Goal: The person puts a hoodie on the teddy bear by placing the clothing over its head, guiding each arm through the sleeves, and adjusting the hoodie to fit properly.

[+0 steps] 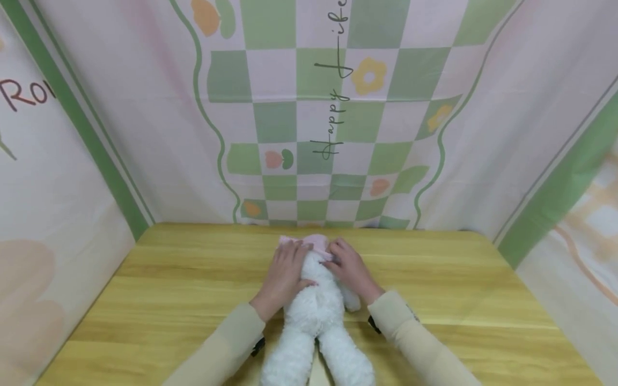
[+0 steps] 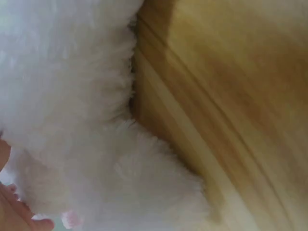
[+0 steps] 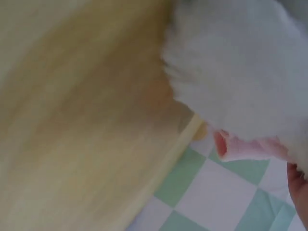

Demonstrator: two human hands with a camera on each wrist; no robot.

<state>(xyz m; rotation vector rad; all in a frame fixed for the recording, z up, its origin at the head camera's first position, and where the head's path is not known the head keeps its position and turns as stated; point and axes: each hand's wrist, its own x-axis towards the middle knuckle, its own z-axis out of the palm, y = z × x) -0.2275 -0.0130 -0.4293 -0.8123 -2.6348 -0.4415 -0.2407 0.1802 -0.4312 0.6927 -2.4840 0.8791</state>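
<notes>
A white plush toy [image 1: 316, 311] lies on the wooden table, its legs toward the near edge. At its far end is a pink cloth piece [image 1: 317, 243], whose kind I cannot tell; a rolled edge of the pink cloth [image 3: 245, 148] shows in the right wrist view. My left hand [image 1: 285, 271] rests along the toy's left side, fingers extended over the cloth and thumb spread on the white fur. With bent fingers, my right hand [image 1: 350, 268] pinches the cloth at its right side. White fur [image 2: 72, 96] fills much of the left wrist view.
The wooden table [image 1: 193, 300] reaches back to a hanging curtain [image 1: 314, 118] with green checks and lettering. More printed fabric [image 1: 58, 214] hangs at the left side. Between the toy's legs lies a pale strip [image 1: 318, 370].
</notes>
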